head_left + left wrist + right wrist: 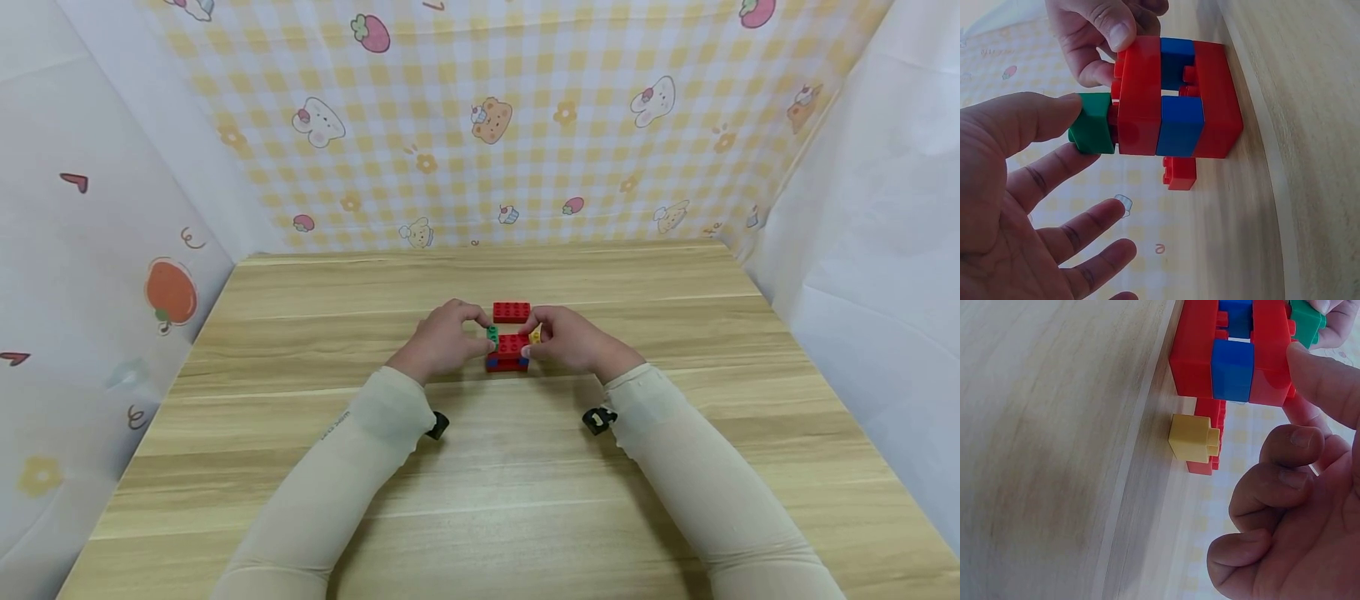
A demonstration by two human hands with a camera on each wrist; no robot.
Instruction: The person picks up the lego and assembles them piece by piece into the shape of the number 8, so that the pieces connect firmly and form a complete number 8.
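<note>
A small build stands on the table: a lower red brick [1219,106], two blue bricks [1180,128] on its ends with a gap between, and an upper red brick [1140,106] bridging them. My left hand [444,340] pinches a green brick [1095,125] between thumb and index finger at the left end of the upper red brick's studs; whether it is fully seated I cannot tell. With thumb and index finger, my right hand [573,340] holds the right end of the upper red brick, its other fingers curled loosely.
Behind the build lies a loose red brick [512,313]. A small yellow brick [1190,439] sits to the right, partly behind the right hand in the head view. The wooden table [495,483] meets a patterned cloth [450,183] at its back edge.
</note>
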